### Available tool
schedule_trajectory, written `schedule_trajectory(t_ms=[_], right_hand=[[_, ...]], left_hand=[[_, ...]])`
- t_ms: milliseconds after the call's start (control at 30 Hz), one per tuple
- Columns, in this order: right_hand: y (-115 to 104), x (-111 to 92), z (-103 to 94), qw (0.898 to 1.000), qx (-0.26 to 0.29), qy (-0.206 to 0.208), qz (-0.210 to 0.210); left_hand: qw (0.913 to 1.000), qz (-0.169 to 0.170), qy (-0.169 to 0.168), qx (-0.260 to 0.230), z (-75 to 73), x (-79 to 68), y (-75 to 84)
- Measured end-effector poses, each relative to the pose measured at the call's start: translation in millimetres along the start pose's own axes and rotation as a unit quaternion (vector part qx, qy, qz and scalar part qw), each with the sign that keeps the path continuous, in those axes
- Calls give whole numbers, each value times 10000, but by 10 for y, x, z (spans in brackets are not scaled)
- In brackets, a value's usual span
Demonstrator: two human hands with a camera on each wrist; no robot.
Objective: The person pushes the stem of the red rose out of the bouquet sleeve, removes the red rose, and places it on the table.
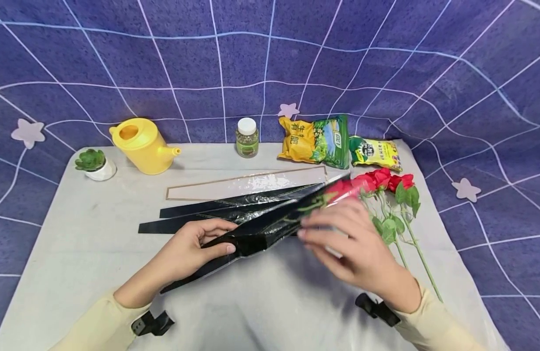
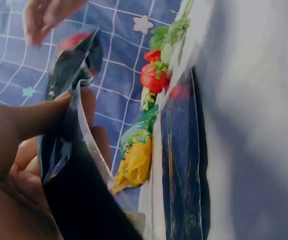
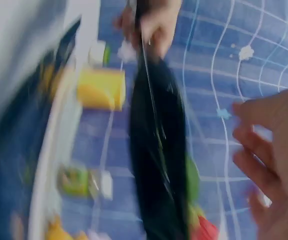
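Observation:
My left hand (image 1: 195, 248) pinches a black flower sleeve (image 1: 256, 234) between thumb and fingers near its narrow end. Inside its clear-fronted wide end shows a red rose (image 1: 337, 189) with a green stem, pointing to the upper right. Blurred in the head view, my right hand (image 1: 353, 241) is beside that wide end; in the right wrist view its loosely bent fingers (image 3: 256, 145) stand apart from the sleeve, holding nothing. Behind lie more black flower sleeves (image 1: 182, 211) and a white sleeve with a brown border (image 1: 221, 187).
Red roses (image 1: 378, 178) with leafy stems lie at the right. Along the back stand a potted succulent (image 1: 100, 168), a yellow watering can (image 1: 149, 148), a white-capped bottle (image 1: 247, 141), a yellow-green bag (image 1: 315, 141) and a smaller bag (image 1: 376, 153).

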State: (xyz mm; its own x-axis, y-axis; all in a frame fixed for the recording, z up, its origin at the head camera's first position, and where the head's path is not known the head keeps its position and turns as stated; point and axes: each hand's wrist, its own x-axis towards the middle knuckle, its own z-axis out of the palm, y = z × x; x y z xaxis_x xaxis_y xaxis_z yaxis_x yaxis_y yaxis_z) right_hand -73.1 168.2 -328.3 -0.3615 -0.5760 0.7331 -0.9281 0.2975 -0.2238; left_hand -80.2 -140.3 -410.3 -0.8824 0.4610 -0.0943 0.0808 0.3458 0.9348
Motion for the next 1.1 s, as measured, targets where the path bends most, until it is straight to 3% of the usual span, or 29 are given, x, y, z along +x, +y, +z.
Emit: schedule_trajectory(t_ms=[67, 133, 200, 300, 367, 433, 567, 633, 767, 833, 933, 1000, 1100], right_hand=[[-38, -40, 83, 9963, 815, 124, 228], [-59, -113, 138, 9785, 1614, -106, 1278], [-29, -190, 182, 9375, 2246, -219, 2650], [93, -306, 237, 8497, 3034, 51, 4313], [182, -365, 274, 8029, 3381, 387, 4894], [252, -413, 313, 7766, 3553, 668, 5158], [290, -448, 382, 7612, 3638, 1184, 5237], [277, -447, 417, 7591, 3718, 1562, 5109], [229, -426, 502, 7395, 4120, 2280, 4809], [212, -411, 546, 7281, 4401, 2285, 4733], [183, -380, 598, 7202, 4675, 1830, 4788], [176, -347, 631, 7204, 4736, 1637, 4796], [190, -287, 651, 7225, 4635, 1911, 4760]], left_hand=[[9996, -75, 183, -215, -2, 4, 11], [9986, -86, 292, -438, -3, 8, 28], [9975, -78, 324, -628, 0, 12, 43], [9968, -82, 313, -729, 9, 10, 55], [9967, -89, 273, -764, 16, 8, 59], [9965, -89, 230, -796, 23, 7, 62], [9961, -96, 270, -836, 27, 5, 66], [9953, -132, 348, -896, 27, 5, 65], [9927, -201, 456, -1098, 27, 15, 66], [9919, -212, 458, -1165, 34, 22, 66], [9923, -186, 400, -1157, 60, 32, 65], [9945, -130, 277, -1001, 88, 45, 69], [9980, -96, 124, -615, 136, 68, 93]])
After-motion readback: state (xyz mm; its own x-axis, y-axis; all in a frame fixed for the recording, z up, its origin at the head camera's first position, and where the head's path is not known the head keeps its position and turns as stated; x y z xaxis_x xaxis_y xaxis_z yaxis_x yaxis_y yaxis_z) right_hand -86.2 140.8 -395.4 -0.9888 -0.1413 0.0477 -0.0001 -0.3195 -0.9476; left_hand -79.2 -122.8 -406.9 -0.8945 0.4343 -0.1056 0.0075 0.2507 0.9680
